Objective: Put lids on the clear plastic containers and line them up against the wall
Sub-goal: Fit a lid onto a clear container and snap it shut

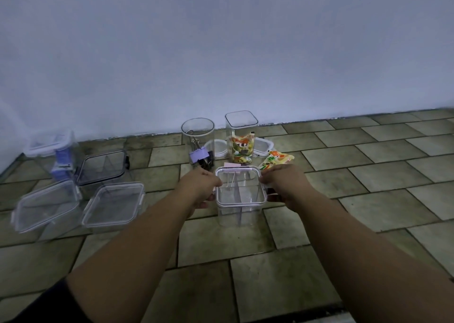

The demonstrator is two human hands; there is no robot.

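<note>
Tiled floor: both hands' fingers grip the lidded container.

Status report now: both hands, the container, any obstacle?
Left hand and right hand grip the square clear plastic container, lid on top. Round clear jar holding binder clips stands behind, unlidded. Way not blocked.

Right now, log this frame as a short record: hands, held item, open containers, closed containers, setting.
hands: left hand and right hand at opposite sides of the square container
held item: lid on, latches unclear
open containers: round jar, tall jar
closed containers: dark-lidded box, two flat boxes
setting: tiled floor by wall
</note>
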